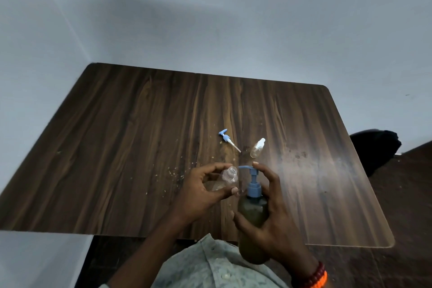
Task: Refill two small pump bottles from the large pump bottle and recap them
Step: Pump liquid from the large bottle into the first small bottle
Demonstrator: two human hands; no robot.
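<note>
I see the left hand [201, 190] gripping an uncapped small clear bottle [225, 177], its base hidden by fingers; the right hand [272, 222] wraps the large pump bottle [252, 215], nozzle beside the opening. A loose blue pump [225, 138] and capped small bottle [257, 148] lie farther off on the table [140, 135]

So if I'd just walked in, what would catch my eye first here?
Probably the two hands low in the middle: the right hand grips a large olive-filled bottle with a blue pump, its spout beside the open mouth of a small clear plastic bottle held in the left hand. Beyond them, a loose blue pump cap and another small clear bottle lie on the dark wooden table.
</note>
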